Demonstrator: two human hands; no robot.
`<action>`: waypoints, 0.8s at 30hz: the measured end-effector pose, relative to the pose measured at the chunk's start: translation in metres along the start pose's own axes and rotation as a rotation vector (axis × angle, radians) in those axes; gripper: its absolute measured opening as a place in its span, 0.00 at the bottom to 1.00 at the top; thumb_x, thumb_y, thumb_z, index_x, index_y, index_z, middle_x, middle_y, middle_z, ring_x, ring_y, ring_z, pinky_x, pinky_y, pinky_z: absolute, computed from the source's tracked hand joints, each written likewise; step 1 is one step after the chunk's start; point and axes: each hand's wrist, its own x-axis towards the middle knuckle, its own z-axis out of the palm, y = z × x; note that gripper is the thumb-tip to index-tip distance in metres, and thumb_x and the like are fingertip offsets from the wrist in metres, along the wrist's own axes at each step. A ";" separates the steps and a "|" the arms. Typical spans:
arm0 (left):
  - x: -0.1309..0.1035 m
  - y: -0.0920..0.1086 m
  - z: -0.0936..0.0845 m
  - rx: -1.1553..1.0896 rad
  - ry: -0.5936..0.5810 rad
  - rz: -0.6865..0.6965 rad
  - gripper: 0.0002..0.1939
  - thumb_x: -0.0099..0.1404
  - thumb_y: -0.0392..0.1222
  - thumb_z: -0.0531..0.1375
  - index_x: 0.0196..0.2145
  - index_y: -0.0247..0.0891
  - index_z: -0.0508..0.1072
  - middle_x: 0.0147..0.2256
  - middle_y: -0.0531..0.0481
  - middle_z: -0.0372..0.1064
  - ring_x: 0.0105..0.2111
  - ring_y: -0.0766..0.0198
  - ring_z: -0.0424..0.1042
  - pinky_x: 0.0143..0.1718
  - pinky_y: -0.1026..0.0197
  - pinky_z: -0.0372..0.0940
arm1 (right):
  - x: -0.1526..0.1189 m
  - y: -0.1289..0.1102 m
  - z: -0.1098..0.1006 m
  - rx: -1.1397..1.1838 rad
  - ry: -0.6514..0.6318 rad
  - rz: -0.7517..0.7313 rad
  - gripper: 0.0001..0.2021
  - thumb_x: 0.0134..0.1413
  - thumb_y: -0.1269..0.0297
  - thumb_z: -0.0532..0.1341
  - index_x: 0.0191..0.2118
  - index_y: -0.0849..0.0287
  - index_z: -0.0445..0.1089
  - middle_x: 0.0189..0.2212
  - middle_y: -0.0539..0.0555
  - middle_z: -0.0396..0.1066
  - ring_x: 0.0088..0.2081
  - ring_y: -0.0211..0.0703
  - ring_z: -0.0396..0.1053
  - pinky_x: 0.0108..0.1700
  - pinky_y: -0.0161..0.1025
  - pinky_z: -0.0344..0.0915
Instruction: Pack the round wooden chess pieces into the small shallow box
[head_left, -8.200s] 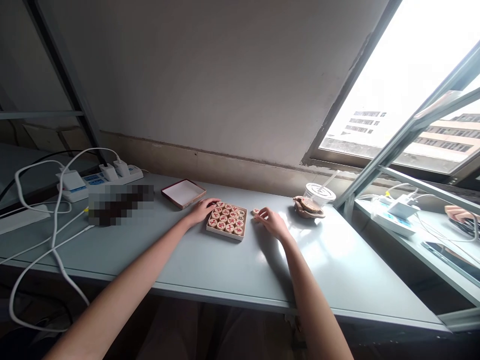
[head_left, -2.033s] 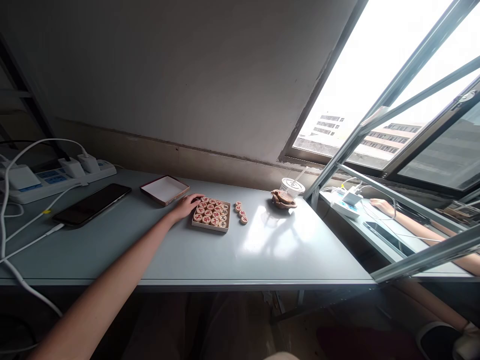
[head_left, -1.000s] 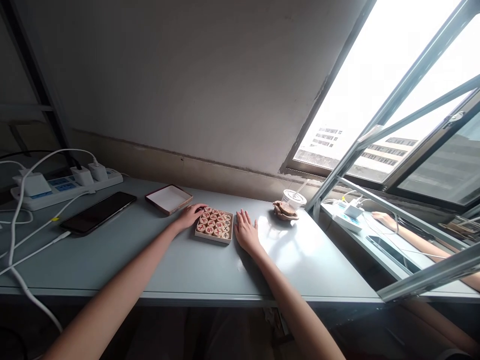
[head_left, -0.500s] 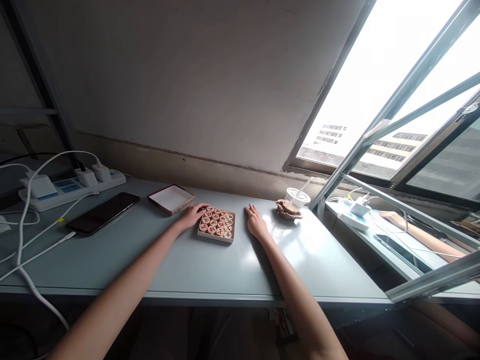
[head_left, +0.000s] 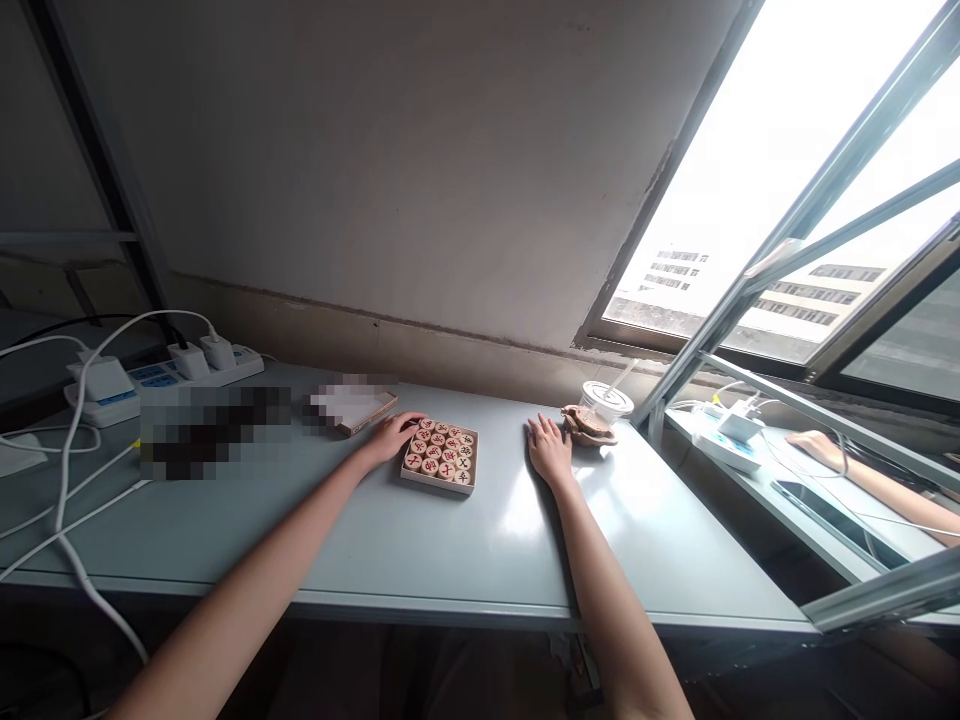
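Observation:
A shallow square box (head_left: 437, 485) of Chinese chess pieces lies on the grey table. Round wooden pieces (head_left: 430, 466) fill it in rows, most with red characters, those along the right side with black ones. At its back left corner, my left hand (head_left: 393, 437) holds the box's edge, fingers along the back side; part of the grip is hidden. My right hand (head_left: 550, 450) rests palm down on the table, fingers spread, holding nothing. Just right of it sits a brown carved-looking object (head_left: 590, 428), close to the fingers, with a lidded clear plastic cup (head_left: 607, 398) behind.
The box's lid (head_left: 367, 412), partly pixelated, lies inside-up at the back left. Further left are a pixelated dark phone (head_left: 217, 430), a power strip (head_left: 225, 372) with plugs, and white cables (head_left: 64, 490). A metal frame (head_left: 679, 375) borders the right; beyond it is a reflection.
My right hand has moved right, away from the box and up beside the brown object, its fingers spreading. My left hand stays at the box corner. The view has shifted slightly.

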 end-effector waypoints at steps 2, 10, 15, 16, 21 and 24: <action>0.000 0.001 0.000 -0.002 -0.004 -0.012 0.20 0.63 0.47 0.49 0.49 0.40 0.68 0.51 0.45 0.67 0.51 0.55 0.65 0.49 0.56 0.63 | -0.001 -0.009 -0.007 -0.001 0.115 -0.065 0.18 0.61 0.66 0.48 0.56 0.56 0.62 0.61 0.56 0.53 0.61 0.50 0.49 0.60 0.59 0.39; 0.002 -0.002 0.000 0.011 -0.008 -0.002 0.19 0.63 0.46 0.49 0.49 0.39 0.68 0.50 0.45 0.67 0.50 0.56 0.66 0.50 0.57 0.62 | -0.015 -0.081 -0.040 0.312 -0.051 -0.608 0.16 0.60 0.64 0.54 0.53 0.48 0.65 0.55 0.51 0.61 0.54 0.43 0.58 0.54 0.43 0.56; 0.005 -0.008 0.002 -0.006 0.013 0.005 0.19 0.62 0.47 0.50 0.47 0.39 0.69 0.49 0.46 0.68 0.50 0.56 0.66 0.51 0.57 0.61 | -0.018 -0.103 -0.044 0.230 -0.081 -0.679 0.15 0.59 0.68 0.56 0.50 0.48 0.67 0.52 0.52 0.65 0.52 0.44 0.60 0.54 0.44 0.53; 0.005 -0.008 0.002 -0.008 0.014 0.003 0.19 0.62 0.47 0.50 0.47 0.39 0.69 0.49 0.46 0.68 0.50 0.57 0.66 0.51 0.57 0.61 | -0.018 -0.104 -0.042 0.222 -0.075 -0.674 0.15 0.59 0.69 0.56 0.49 0.48 0.68 0.51 0.52 0.66 0.52 0.44 0.60 0.54 0.44 0.52; 0.006 -0.011 0.003 -0.024 0.012 0.010 0.18 0.61 0.46 0.50 0.47 0.39 0.69 0.49 0.45 0.68 0.50 0.56 0.66 0.51 0.56 0.61 | -0.014 -0.102 -0.032 0.269 -0.026 -0.591 0.10 0.58 0.65 0.56 0.45 0.51 0.70 0.45 0.52 0.69 0.48 0.42 0.62 0.53 0.42 0.51; 0.008 -0.015 0.004 -0.029 0.019 0.014 0.18 0.61 0.46 0.50 0.47 0.40 0.69 0.50 0.46 0.67 0.51 0.56 0.65 0.52 0.55 0.60 | -0.011 -0.098 -0.029 0.337 0.022 -0.526 0.08 0.58 0.60 0.57 0.42 0.52 0.70 0.43 0.52 0.69 0.47 0.43 0.61 0.52 0.42 0.51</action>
